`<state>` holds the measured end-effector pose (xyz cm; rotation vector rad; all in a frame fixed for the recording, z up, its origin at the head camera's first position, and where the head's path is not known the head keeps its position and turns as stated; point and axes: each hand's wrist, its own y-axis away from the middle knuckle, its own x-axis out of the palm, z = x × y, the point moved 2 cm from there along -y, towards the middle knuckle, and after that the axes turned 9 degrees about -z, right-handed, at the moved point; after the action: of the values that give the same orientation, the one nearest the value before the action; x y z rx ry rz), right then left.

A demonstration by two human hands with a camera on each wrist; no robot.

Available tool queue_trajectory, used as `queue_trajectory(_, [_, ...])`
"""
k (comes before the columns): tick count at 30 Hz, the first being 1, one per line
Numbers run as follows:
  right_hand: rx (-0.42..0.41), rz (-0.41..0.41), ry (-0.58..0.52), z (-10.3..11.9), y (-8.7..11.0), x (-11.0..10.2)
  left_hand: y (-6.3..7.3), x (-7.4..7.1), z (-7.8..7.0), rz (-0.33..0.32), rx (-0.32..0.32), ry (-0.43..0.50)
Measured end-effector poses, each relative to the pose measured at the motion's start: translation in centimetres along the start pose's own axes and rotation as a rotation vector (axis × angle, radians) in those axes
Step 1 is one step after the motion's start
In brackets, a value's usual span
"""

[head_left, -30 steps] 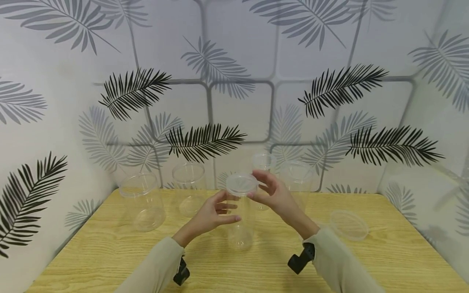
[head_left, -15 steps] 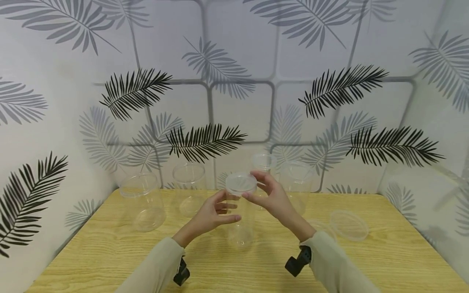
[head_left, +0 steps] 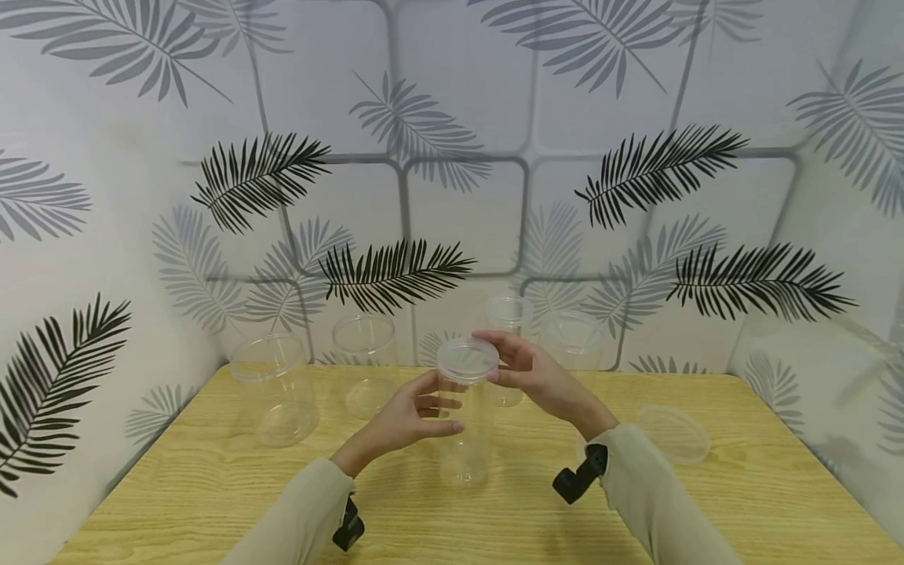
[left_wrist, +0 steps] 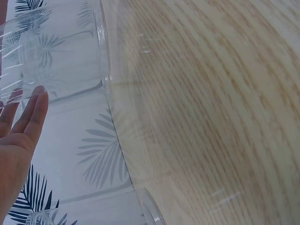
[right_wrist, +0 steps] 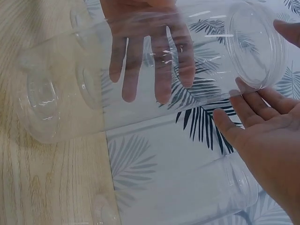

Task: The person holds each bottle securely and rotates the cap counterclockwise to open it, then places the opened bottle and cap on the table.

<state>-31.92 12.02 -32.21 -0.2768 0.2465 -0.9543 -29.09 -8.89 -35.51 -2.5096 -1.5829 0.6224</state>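
Leaf-printed wallpaper (head_left: 459,212) backs a yellow wood-grained table (head_left: 410,526). At the frame's lower centre, a smooth, clear cylindrical jar (head_left: 464,439) stands upright, topped by a round translucent lid (head_left: 467,359). The left hand (head_left: 406,412) clasps its wall; the right hand (head_left: 537,373) holds the lid's edge between thumb and fingers, partly covering one of the clear containers (head_left: 364,369) behind; a spare disc (head_left: 674,435) lies flat at lower right

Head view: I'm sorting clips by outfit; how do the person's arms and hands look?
The long, pale beige cloth left sleeve and right sleeve look plain. Each ends beside a boxy black device. Left hand and right hand are gloveless.
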Motion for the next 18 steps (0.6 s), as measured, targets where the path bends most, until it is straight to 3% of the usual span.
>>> queue_trajectory(4, [0.009,-0.062,0.017,0.2,0.3,0.3,-0.1,0.0,0.0,-0.015,-0.006,0.005])
queue_trajectory(13, [-0.07,-0.378,0.242,0.4,1.0,2.0,-0.1,-0.1,-0.1,-0.076,0.004,-0.05])
queue_trajectory(18, [-0.075,-0.48,0.326,0.3,1.1,2.8,-0.2,-0.1,0.0,-0.083,0.0,-0.053])
